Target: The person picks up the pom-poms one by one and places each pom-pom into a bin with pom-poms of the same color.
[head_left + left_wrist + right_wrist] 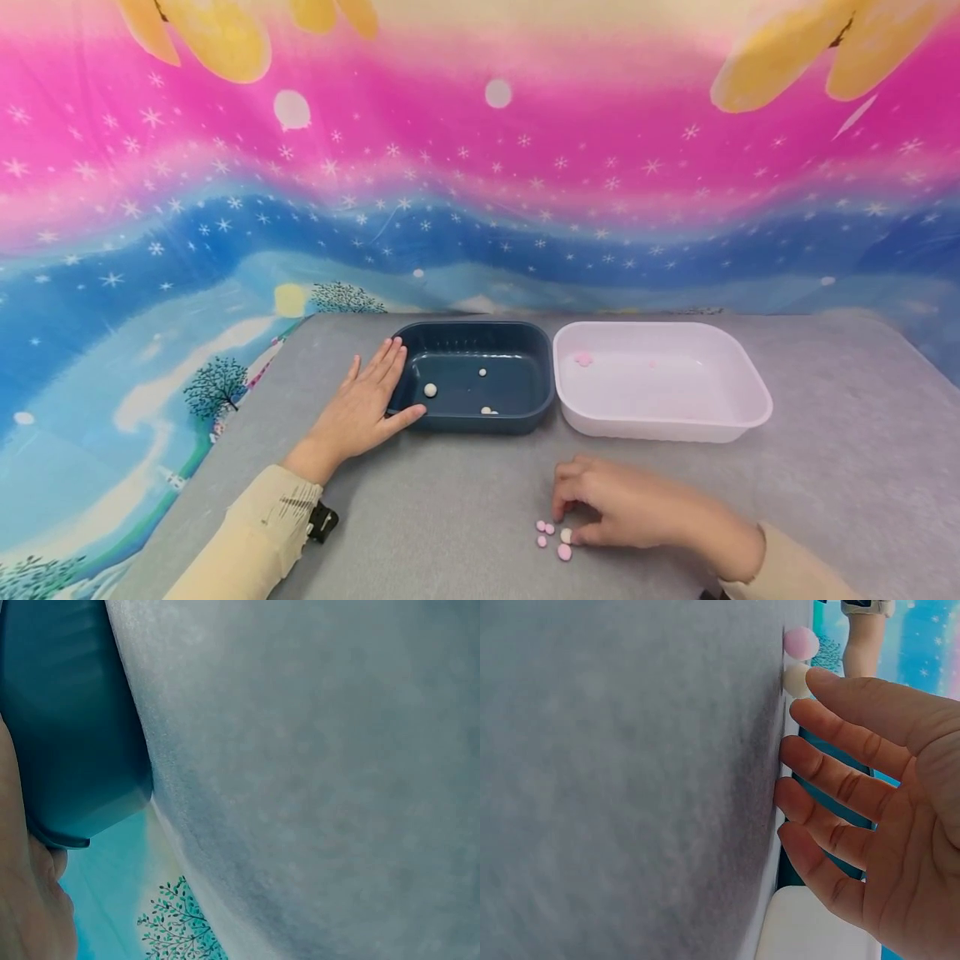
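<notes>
My left hand (360, 408) rests on the left end of a dark blue tub (465, 423), fingers straight along its rim and thumb over the front corner. Several cream balls, among them one larger ball (430, 390), lie inside that tub. On the grey cloth, my right hand (626, 504) reaches in from the right with loosely bent, spread fingers. Its thumb tip is right at a cream ball (796, 680), with the index fingertip apart from it. Close beside lies a larger pink ball (564, 552), and several smaller pink balls (542, 541) sit to the left.
A white tub (660, 429) stands just right of the dark one, with a few pink balls (583, 359) in its far left part. Grey cloth (442, 508) covers the table. Behind it hangs a colourful printed backdrop (480, 167).
</notes>
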{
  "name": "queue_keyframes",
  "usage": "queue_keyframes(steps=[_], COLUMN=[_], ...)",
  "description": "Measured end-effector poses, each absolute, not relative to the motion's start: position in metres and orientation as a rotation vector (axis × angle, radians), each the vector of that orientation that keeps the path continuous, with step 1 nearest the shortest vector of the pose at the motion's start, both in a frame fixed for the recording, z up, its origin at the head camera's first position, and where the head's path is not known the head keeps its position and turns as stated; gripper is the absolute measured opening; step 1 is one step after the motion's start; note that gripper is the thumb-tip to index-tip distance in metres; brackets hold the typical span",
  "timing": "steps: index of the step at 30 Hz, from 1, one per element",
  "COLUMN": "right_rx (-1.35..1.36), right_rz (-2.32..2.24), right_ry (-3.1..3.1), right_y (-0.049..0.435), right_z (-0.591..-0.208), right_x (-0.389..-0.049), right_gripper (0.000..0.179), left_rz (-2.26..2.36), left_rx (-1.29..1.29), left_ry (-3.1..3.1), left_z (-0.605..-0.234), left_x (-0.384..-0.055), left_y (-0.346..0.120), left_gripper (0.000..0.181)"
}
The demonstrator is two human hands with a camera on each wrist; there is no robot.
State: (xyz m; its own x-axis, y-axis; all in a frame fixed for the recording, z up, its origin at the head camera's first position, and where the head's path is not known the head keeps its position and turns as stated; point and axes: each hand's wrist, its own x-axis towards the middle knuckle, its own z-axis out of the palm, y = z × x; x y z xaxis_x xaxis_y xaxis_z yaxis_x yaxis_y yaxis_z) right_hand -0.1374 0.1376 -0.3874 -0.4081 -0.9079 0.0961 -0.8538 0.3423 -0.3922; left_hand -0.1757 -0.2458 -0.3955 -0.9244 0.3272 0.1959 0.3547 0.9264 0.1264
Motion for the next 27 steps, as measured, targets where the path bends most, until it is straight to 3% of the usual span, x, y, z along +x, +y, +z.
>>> queue_keyframes(steps=[27], right_rx=[-1.559], right_rz=[-0.583], right_ry=[2.424], right_y=[0.1353], right_z=[-0.3905], right_x=[-0.1358], right_gripper=[0.016], left_rz=[-0.219], left_rx=[-0.503], left_ry=[-2.919], left_z=[-0.3954], left_x=[-0.1751], left_y=[-0.2443], left_gripper=[0.097])
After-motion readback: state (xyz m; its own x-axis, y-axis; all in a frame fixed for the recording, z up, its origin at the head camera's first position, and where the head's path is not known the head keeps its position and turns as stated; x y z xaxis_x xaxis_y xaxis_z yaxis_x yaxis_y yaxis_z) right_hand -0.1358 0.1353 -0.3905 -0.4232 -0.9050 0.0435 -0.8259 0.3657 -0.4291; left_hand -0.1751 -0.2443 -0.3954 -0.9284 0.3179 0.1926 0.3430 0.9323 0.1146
